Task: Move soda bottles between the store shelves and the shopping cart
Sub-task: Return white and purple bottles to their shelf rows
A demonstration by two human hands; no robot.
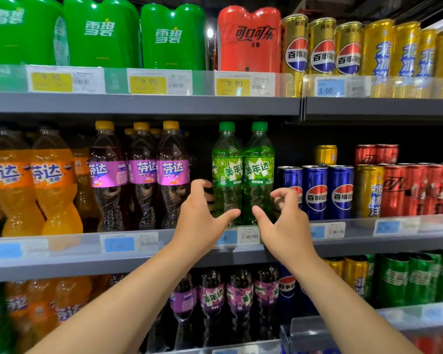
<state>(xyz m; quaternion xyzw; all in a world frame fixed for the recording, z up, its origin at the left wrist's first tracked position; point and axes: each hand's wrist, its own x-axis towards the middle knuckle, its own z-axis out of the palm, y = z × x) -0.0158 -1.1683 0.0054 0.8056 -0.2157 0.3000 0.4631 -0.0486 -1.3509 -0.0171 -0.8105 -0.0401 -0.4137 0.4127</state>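
Two bare forearms are stretched up from the lower edge of the view, past the purple Mirinda bottles [212, 300] on the lowest shelf. The left hand [197, 215] is held in a wide cup, its fingers curled at the left flank of the left green Mirinda bottle [226, 172] and its thumb laid across the bottle's lower front. The right hand [288, 221] is cupped the same way at the right green Mirinda bottle [258, 172], fingers hooked at its right side and thumb pointed inward. Nothing is clasped by either hand, and whether skin meets plastic cannot be told. The two bottles are stood upright and touching at the front of the middle shelf [62, 254], just behind a price tag [248, 236]. They are of clear plastic filled with bright green soda, topped with green caps and wrapped in green labels printed with white characters. Purple-labelled Fanta bottles [141, 172] are ranged to their left and blue Pepsi cans [316, 192] to their right. On the top shelf, green Sprite packs [100, 31] and a red Coca-Cola pack [248, 39] are set.
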